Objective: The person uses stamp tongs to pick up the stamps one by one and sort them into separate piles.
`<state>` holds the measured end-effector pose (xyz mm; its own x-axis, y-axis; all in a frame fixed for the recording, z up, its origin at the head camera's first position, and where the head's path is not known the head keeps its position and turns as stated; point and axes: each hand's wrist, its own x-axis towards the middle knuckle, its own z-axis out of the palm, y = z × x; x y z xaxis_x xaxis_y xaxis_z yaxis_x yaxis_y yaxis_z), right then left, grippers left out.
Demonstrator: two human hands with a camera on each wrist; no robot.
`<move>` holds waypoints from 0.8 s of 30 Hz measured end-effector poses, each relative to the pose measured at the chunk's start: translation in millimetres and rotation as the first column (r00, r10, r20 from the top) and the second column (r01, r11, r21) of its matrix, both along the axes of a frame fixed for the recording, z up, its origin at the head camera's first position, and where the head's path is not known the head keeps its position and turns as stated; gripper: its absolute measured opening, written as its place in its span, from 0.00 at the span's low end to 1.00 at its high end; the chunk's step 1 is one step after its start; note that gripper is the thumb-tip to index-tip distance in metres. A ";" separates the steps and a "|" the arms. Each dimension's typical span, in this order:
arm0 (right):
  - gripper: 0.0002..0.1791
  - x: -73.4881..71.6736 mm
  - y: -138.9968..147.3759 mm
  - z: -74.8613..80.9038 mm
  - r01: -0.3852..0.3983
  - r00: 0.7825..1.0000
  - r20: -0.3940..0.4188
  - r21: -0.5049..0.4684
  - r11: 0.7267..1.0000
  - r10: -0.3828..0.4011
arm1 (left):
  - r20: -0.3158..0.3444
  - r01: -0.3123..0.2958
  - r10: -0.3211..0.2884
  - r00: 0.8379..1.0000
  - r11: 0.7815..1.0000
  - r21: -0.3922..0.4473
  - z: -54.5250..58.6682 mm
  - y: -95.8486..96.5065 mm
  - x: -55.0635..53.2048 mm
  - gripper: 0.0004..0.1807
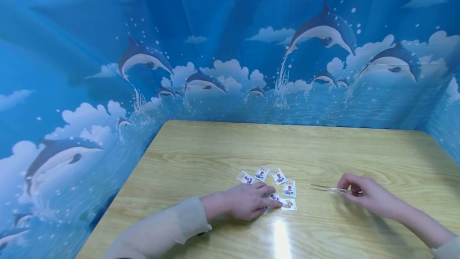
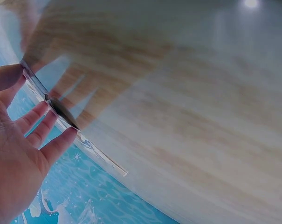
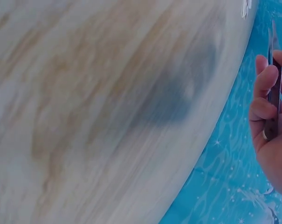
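Note:
Several small white cards (image 1: 289,188) with coloured pictures lie in a rough ring on the wooden table. My left hand (image 1: 247,201) lies over the near left part of the ring, its extended fingers touching cards there and partly hiding them. One fingertip is at the edge of the lowest right card (image 1: 289,205). In the left wrist view the fingers are spread, with their tips down on the cards' edge. To the right of the ring, my right hand (image 1: 373,196) holds metal tweezers (image 3: 274,93) between thumb and fingers. Their slim tips point left toward the cards and stand slightly apart.
The wood-grain table (image 1: 201,147) reaches back to a blue curtain (image 1: 223,19) printed with dolphins and clouds, which also runs along the left and right sides. Bright light reflects off the table (image 1: 282,239) near its front.

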<state>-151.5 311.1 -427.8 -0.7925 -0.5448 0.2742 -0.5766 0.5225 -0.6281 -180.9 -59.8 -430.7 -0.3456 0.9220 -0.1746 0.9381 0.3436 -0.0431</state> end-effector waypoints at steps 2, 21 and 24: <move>0.14 0.6 -2.8 -0.8 -0.021 0.999 0.032 0.007 1.000 0.021 | 0.002 0.000 0.000 1.000 1.000 0.000 -0.1 0.0 -0.1 0.27; 0.04 -0.5 -32.5 -1.9 -0.098 0.973 0.218 0.074 0.992 0.079 | 0.005 -0.015 0.015 1.000 1.000 -0.010 2.4 0.9 0.1 0.27; 0.04 -1.9 -34.5 -3.4 -0.108 0.976 0.199 0.063 0.992 0.094 | 0.012 -0.014 0.014 1.000 1.000 -0.010 2.2 1.3 -0.2 0.27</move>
<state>-153.4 276.6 -431.2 -0.7665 -0.6377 0.0765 -0.4990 0.5163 -0.6960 -181.1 -58.5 -428.5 -0.3559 0.9154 -0.1878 0.9339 0.3560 -0.0347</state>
